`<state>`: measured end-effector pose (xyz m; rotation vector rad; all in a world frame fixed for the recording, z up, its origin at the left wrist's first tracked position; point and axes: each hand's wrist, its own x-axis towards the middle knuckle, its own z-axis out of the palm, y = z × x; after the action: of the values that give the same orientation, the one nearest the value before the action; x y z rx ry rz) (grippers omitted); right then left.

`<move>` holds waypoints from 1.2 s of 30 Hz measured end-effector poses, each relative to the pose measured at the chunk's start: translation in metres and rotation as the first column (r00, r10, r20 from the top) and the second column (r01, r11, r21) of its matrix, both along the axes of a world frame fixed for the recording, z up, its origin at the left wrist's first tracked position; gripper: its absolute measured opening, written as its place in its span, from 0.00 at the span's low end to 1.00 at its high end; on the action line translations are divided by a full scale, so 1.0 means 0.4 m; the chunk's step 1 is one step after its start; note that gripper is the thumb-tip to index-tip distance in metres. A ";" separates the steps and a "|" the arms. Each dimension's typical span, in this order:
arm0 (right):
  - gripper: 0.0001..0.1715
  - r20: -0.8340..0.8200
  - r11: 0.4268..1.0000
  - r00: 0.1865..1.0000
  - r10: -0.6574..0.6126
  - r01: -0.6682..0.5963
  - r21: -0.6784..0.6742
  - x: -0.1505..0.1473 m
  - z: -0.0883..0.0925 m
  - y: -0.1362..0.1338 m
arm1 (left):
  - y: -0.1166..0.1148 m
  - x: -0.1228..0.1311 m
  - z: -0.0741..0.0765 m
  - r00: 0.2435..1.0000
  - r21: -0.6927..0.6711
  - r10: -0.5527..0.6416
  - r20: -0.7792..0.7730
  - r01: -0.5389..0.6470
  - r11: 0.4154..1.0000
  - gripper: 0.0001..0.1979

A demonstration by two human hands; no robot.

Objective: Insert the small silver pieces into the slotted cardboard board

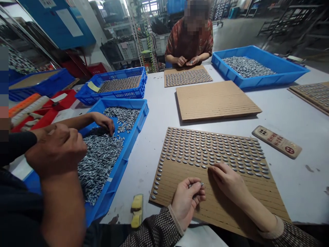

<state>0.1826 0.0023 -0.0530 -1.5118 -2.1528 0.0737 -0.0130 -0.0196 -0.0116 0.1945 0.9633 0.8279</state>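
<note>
A slotted cardboard sheet [177,178] lies before me, its far part covered with rows of small grey metal pieces [205,147] and one column running down its left edge. My left hand [189,197], palm up over the near part of the sheet, is closed round several of the metal pieces, one showing at the fingertips. My right hand [226,176] is pinched at the sheet, at the lower edge of the filled rows. Whatever its fingertips hold is hidden.
At left, another person's hands [102,121] are over a blue tray [125,161] of metal pieces. A yellow object [137,211] and a printed plate [277,141] flank my sheet. Beyond are stacked boards [216,99], another blue tray [277,77] and a person [190,41] opposite.
</note>
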 end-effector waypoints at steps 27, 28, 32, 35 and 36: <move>0.15 -0.273 0.996 0.958 0.086 -0.087 0.008 -0.063 0.075 -0.107 | -0.003 0.065 0.011 0.999 0.029 -0.010 0.048 0.009 1.000 0.07; 0.15 -0.279 0.995 0.956 0.092 -0.099 -0.010 -0.052 0.072 -0.105 | -0.002 0.067 0.011 0.999 0.029 -0.023 0.049 0.022 0.999 0.07; 0.11 -0.233 0.999 0.972 0.018 -0.026 -0.032 0.009 0.045 -0.080 | 0.009 0.070 0.016 0.997 -0.052 -0.045 0.065 0.049 0.997 0.06; 0.11 -0.092 0.999 0.994 -0.052 0.053 0.007 0.049 0.018 -0.048 | 0.015 0.068 0.019 0.998 -0.123 -0.016 0.060 0.023 0.992 0.10; 0.12 -0.050 0.999 0.997 -0.051 0.052 0.017 0.056 0.011 -0.039 | 0.015 0.068 0.020 0.998 -0.130 -0.015 0.057 0.022 0.991 0.11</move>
<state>0.2050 -0.0131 -0.0486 -1.5379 -2.0693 0.0737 0.0141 -0.0135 -0.0036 0.0666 0.9579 0.7466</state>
